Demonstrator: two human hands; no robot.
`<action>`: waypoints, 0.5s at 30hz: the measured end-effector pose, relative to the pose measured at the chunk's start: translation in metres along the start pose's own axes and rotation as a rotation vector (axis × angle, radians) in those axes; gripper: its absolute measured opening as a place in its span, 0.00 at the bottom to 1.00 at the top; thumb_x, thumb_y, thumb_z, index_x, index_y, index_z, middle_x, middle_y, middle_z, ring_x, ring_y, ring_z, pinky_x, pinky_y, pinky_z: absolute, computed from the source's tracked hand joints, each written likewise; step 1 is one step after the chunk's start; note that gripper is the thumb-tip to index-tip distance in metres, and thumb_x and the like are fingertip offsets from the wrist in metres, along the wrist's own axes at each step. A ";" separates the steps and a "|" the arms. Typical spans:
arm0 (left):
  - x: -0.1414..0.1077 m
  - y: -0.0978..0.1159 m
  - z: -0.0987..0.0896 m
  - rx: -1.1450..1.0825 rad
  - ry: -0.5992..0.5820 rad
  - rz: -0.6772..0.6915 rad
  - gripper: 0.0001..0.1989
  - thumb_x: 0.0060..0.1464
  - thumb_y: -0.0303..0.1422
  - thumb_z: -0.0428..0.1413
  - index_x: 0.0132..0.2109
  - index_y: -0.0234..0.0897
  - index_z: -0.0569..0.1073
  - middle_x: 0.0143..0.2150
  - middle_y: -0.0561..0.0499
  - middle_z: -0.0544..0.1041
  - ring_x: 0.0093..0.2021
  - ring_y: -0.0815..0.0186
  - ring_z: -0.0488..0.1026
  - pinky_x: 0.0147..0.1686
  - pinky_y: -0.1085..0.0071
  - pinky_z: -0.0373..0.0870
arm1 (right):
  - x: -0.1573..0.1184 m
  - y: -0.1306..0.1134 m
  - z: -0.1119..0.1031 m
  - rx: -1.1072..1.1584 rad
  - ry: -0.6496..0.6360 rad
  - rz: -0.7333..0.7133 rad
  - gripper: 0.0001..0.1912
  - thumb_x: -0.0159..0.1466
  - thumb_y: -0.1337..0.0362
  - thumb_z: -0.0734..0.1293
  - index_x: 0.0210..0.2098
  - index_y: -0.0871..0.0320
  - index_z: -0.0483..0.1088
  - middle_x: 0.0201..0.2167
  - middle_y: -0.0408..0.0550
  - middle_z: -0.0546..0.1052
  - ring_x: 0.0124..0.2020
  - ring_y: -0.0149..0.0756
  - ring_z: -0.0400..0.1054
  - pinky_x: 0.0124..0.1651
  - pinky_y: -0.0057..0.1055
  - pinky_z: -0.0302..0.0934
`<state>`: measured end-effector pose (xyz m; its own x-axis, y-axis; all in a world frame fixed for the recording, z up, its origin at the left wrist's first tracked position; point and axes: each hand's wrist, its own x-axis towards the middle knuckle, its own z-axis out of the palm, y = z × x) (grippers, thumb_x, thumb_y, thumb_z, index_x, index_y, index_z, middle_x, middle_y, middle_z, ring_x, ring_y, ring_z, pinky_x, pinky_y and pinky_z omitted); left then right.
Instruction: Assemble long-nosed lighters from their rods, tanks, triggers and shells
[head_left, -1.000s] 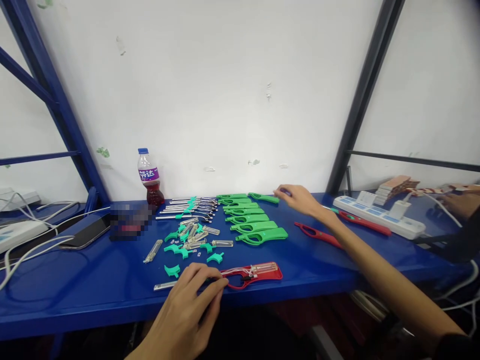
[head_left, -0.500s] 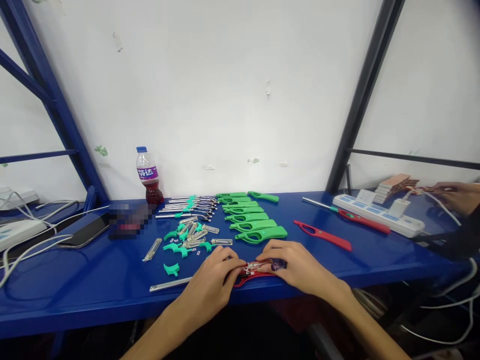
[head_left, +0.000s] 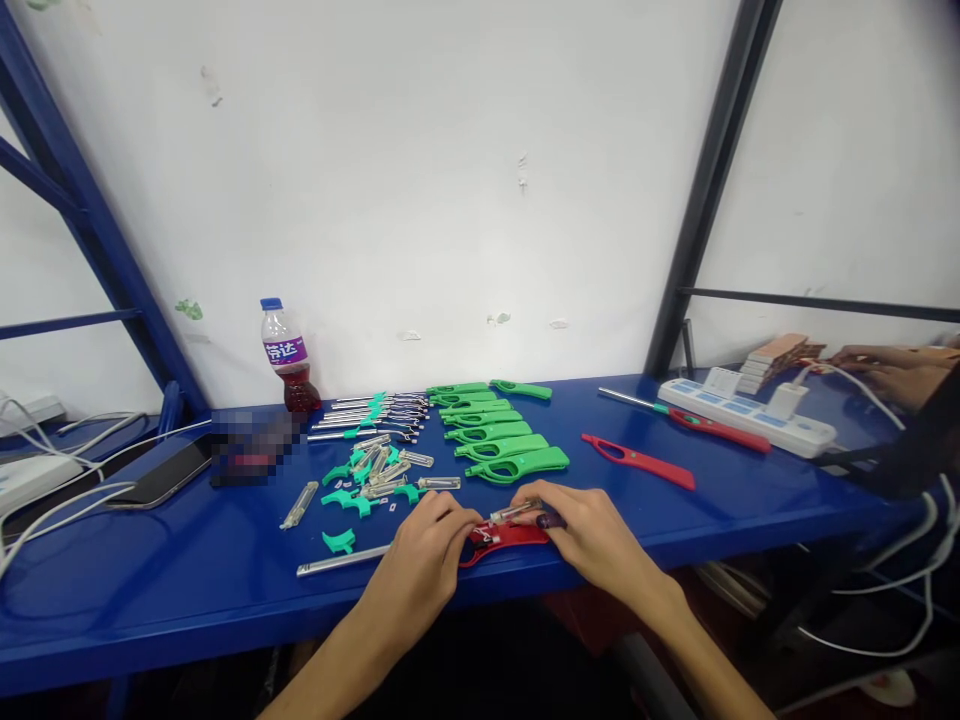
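At the desk's front edge lies an open red lighter shell (head_left: 517, 536) with wires and small parts inside. My left hand (head_left: 431, 545) is closed on the shell's left end, where a silver tube (head_left: 341, 562) sticks out to the left. In my right hand (head_left: 589, 525) a clear fuel capsule (head_left: 512, 512) is pinched just above the shell, and a dark object (head_left: 551, 521) is tucked by the fingers. Behind my hands are stacked green shells (head_left: 517, 465), clear capsules (head_left: 439, 483) and teal triggers (head_left: 339, 541).
A red shell (head_left: 645, 464), a red lighter (head_left: 720, 430) and a power strip (head_left: 750, 415) lie to the right. Another person's hand (head_left: 885, 360) shows far right. On the left stand a bottle (head_left: 289, 355) and a phone (head_left: 161, 472); metal tubes (head_left: 352, 422) lie at the back.
My right hand has lifted the clear capsule a little away from the red shell, baring more of the shell's inside. The whole view has shifted slightly.
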<state>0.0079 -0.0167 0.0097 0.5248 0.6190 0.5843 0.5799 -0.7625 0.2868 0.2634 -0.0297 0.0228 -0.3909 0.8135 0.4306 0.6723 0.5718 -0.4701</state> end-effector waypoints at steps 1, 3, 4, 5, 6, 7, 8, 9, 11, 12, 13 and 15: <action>0.000 0.000 0.000 0.006 -0.001 0.003 0.15 0.70 0.21 0.49 0.48 0.37 0.80 0.41 0.48 0.78 0.41 0.61 0.75 0.43 0.66 0.74 | 0.000 0.000 0.000 0.000 0.013 0.002 0.27 0.61 0.79 0.57 0.51 0.48 0.73 0.50 0.41 0.84 0.51 0.38 0.80 0.51 0.30 0.68; 0.000 -0.001 0.001 0.018 0.000 0.005 0.15 0.70 0.20 0.48 0.48 0.37 0.79 0.42 0.47 0.78 0.41 0.61 0.75 0.43 0.66 0.74 | -0.001 0.000 0.002 -0.004 0.034 0.006 0.29 0.58 0.80 0.58 0.51 0.48 0.74 0.51 0.41 0.85 0.51 0.39 0.80 0.51 0.31 0.68; 0.000 -0.002 0.001 0.023 0.001 0.006 0.16 0.70 0.20 0.48 0.49 0.37 0.79 0.41 0.47 0.78 0.41 0.60 0.75 0.43 0.66 0.74 | -0.002 0.001 0.002 -0.007 0.043 0.008 0.29 0.57 0.80 0.58 0.50 0.49 0.75 0.51 0.42 0.85 0.51 0.39 0.81 0.51 0.31 0.68; 0.000 -0.002 0.002 0.028 0.002 0.006 0.16 0.70 0.20 0.48 0.49 0.37 0.79 0.41 0.47 0.78 0.41 0.60 0.75 0.42 0.66 0.74 | -0.002 0.001 0.003 -0.009 0.051 0.009 0.29 0.57 0.80 0.58 0.49 0.49 0.75 0.51 0.42 0.85 0.51 0.40 0.80 0.52 0.31 0.68; 0.000 -0.002 0.002 0.031 0.002 0.006 0.16 0.70 0.20 0.48 0.49 0.37 0.79 0.41 0.47 0.78 0.41 0.60 0.75 0.42 0.66 0.73 | -0.003 0.001 0.003 -0.011 0.058 0.009 0.28 0.57 0.80 0.58 0.49 0.49 0.75 0.51 0.43 0.85 0.52 0.40 0.80 0.52 0.31 0.68; 0.000 -0.003 0.003 0.034 0.002 0.005 0.16 0.70 0.20 0.48 0.49 0.37 0.79 0.41 0.47 0.78 0.41 0.60 0.75 0.42 0.65 0.73 | -0.003 0.002 0.004 -0.013 0.063 0.010 0.27 0.57 0.79 0.58 0.48 0.50 0.75 0.52 0.43 0.85 0.52 0.40 0.80 0.53 0.31 0.68; 0.000 -0.003 0.003 0.037 0.002 0.004 0.16 0.70 0.20 0.48 0.49 0.36 0.79 0.41 0.47 0.78 0.41 0.60 0.75 0.42 0.65 0.73 | -0.003 0.002 0.005 -0.014 0.067 0.011 0.26 0.57 0.79 0.58 0.47 0.50 0.75 0.52 0.43 0.85 0.52 0.41 0.80 0.53 0.31 0.68; 0.000 -0.003 0.003 0.040 0.000 0.003 0.16 0.70 0.20 0.48 0.49 0.36 0.79 0.40 0.47 0.77 0.41 0.60 0.74 0.42 0.65 0.73 | -0.004 0.003 0.005 -0.015 0.070 0.011 0.25 0.58 0.79 0.58 0.46 0.50 0.75 0.52 0.43 0.84 0.53 0.41 0.80 0.53 0.32 0.68; 0.000 -0.003 0.003 0.045 -0.002 -0.001 0.16 0.70 0.20 0.47 0.49 0.36 0.79 0.40 0.47 0.77 0.41 0.60 0.74 0.42 0.65 0.73 | -0.004 0.004 0.006 -0.018 0.075 0.011 0.24 0.58 0.79 0.58 0.46 0.51 0.74 0.52 0.43 0.84 0.52 0.41 0.80 0.53 0.32 0.68; 0.000 -0.003 0.003 0.047 -0.003 -0.003 0.16 0.70 0.20 0.47 0.49 0.36 0.79 0.40 0.47 0.78 0.41 0.60 0.74 0.42 0.65 0.73 | -0.004 0.005 0.007 -0.018 0.078 0.011 0.24 0.58 0.79 0.59 0.46 0.51 0.74 0.52 0.43 0.84 0.52 0.41 0.80 0.53 0.32 0.68; -0.001 -0.003 0.003 0.049 -0.004 -0.003 0.16 0.70 0.20 0.47 0.49 0.36 0.79 0.40 0.47 0.78 0.40 0.60 0.74 0.41 0.65 0.73 | -0.004 0.005 0.007 -0.017 0.081 0.011 0.24 0.58 0.79 0.59 0.46 0.51 0.74 0.52 0.43 0.85 0.52 0.41 0.80 0.53 0.32 0.68; -0.001 -0.003 0.003 0.051 -0.006 -0.004 0.16 0.70 0.20 0.48 0.49 0.36 0.79 0.40 0.47 0.78 0.40 0.60 0.74 0.41 0.65 0.73 | -0.003 0.006 0.007 -0.012 0.088 0.013 0.24 0.58 0.79 0.59 0.47 0.51 0.74 0.51 0.43 0.85 0.50 0.41 0.81 0.52 0.32 0.68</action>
<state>0.0076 -0.0142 0.0058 0.5260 0.6229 0.5791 0.6128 -0.7497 0.2499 0.2643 -0.0283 0.0132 -0.3260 0.8080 0.4908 0.6846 0.5598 -0.4668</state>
